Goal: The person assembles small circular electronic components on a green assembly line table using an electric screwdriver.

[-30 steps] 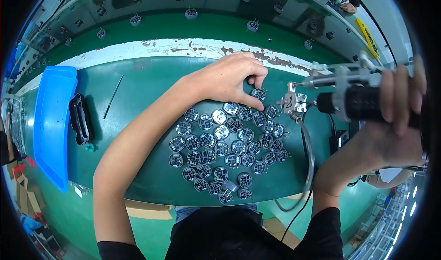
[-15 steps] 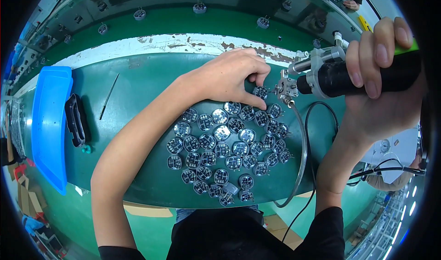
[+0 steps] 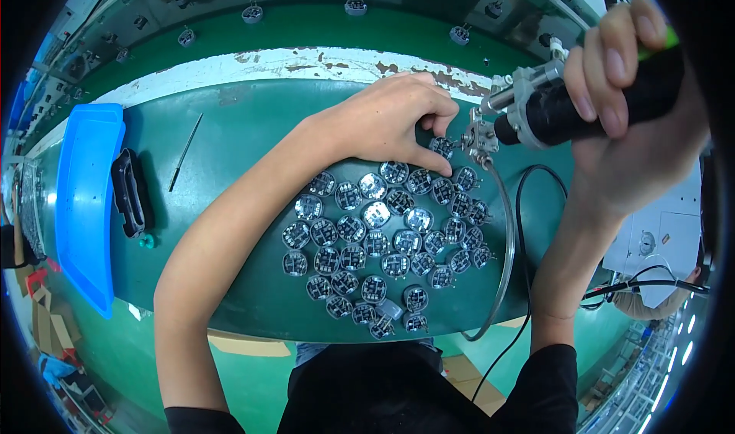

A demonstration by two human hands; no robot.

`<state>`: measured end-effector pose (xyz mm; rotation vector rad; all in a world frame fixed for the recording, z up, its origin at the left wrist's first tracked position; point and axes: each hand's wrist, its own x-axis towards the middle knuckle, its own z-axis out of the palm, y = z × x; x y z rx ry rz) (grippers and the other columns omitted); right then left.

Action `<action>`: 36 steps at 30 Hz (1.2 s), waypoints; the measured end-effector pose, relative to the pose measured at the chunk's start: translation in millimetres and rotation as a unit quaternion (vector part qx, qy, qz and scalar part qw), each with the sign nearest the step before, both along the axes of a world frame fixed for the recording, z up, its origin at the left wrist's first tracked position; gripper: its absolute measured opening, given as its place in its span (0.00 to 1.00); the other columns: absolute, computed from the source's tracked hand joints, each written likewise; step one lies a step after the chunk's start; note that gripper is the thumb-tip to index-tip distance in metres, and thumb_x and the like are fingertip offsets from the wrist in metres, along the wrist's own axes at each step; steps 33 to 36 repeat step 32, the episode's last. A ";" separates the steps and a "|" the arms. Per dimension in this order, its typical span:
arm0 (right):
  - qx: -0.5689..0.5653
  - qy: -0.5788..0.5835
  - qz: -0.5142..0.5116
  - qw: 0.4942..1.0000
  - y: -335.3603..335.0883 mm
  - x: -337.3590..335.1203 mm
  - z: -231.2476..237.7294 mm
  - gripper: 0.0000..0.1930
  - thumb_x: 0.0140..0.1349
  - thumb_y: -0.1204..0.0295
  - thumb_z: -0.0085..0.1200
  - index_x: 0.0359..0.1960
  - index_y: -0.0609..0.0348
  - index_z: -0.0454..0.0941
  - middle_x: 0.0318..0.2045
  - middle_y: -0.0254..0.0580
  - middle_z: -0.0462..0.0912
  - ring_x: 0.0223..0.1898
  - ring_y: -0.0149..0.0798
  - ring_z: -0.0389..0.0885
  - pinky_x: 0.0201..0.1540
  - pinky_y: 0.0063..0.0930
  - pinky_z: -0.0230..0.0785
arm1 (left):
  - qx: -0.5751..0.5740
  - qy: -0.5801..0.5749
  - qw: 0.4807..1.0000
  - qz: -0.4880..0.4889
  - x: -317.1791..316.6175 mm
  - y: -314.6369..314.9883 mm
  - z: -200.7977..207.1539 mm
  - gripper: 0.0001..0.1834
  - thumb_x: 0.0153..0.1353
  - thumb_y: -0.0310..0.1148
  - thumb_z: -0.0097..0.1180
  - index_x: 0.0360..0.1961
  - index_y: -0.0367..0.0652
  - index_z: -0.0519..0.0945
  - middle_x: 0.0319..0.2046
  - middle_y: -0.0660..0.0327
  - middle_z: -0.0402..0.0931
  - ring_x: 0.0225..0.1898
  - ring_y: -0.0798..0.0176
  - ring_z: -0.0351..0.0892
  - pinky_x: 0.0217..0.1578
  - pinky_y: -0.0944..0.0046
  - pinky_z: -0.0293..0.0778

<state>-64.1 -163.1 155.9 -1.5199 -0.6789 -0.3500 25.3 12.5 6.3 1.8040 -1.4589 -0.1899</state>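
My left hand (image 3: 398,120) reaches over the green tabletop. Its thumb and fingers are closed around a small round circuit module (image 3: 441,147) at the far side of a cluster. My right hand (image 3: 624,104) grips a black, cylindrical electric screwdriver (image 3: 547,121) with a metal nozzle head (image 3: 481,137). That head points left, right beside the held module; whether its tip touches cannot be made out. Between my arms lie many similar round modules (image 3: 396,265), grey-rimmed with circuit boards facing up, and several have short pins sticking out. My right palm is partly blurred.
A clear hose (image 3: 508,250) and a black cable (image 3: 521,239) run down the table's right side. Left stand a blue tray (image 3: 83,212), a black plastic housing (image 3: 132,193) and a thin rod tool (image 3: 186,152). Spaced modules (image 3: 356,6) sit on a green strip beyond the chipped white edge.
The whole view has shifted slightly. My right hand has risen a little and leftward with the screwdriver, while its head stays beside the module. My left hand keeps its hold.
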 end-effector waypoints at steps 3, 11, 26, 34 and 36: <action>0.058 0.039 -0.007 0.998 -4.5 6.1 -1.0 0.18 0.79 0.56 0.39 0.42 0.60 0.68 0.31 0.38 0.71 0.16 0.21 0.60 0.25 0.19 0.59 | 0.006 0.012 1.000 0.004 -0.4 0.5 1.1 0.24 0.47 0.42 0.79 0.27 0.40 0.74 0.27 0.62 0.72 0.38 0.57 0.73 0.42 0.57 0.70; 0.026 -0.094 0.031 0.995 -34.5 -57.2 53.9 0.24 0.67 0.52 0.60 0.46 0.62 0.70 0.35 0.36 0.73 0.18 0.23 0.72 0.25 0.21 0.66 | 0.050 0.052 0.997 -0.016 -1.2 13.0 21.7 0.26 0.44 0.42 0.82 0.39 0.42 0.82 0.30 0.66 0.74 0.42 0.62 0.75 0.46 0.60 0.71; 0.087 -0.010 -0.046 0.995 -11.5 -20.3 28.6 0.53 0.64 0.22 0.31 0.60 0.69 0.70 0.29 0.43 0.75 0.17 0.28 0.66 0.25 0.23 0.64 | 0.030 -0.015 0.889 0.456 88.8 -7.2 -1.1 0.21 0.50 0.44 0.76 0.41 0.42 0.89 0.40 0.54 0.85 0.45 0.48 0.85 0.49 0.51 0.79; 0.055 -0.031 0.158 0.985 -56.1 -16.5 32.4 0.55 0.50 0.15 0.42 0.52 0.62 0.68 0.40 0.47 0.75 0.20 0.32 0.72 0.31 0.28 0.66 | -0.001 0.046 0.997 0.061 24.5 -13.0 20.2 0.18 0.54 0.37 0.75 0.44 0.42 0.88 0.43 0.58 0.84 0.48 0.58 0.82 0.48 0.59 0.77; 0.055 -0.031 0.158 0.985 -56.1 -16.5 32.4 0.55 0.50 0.15 0.42 0.52 0.62 0.68 0.40 0.47 0.75 0.20 0.32 0.72 0.31 0.28 0.66 | -0.001 0.046 0.997 0.061 24.5 -13.0 20.2 0.18 0.54 0.37 0.75 0.44 0.42 0.88 0.43 0.58 0.84 0.48 0.58 0.82 0.48 0.59 0.77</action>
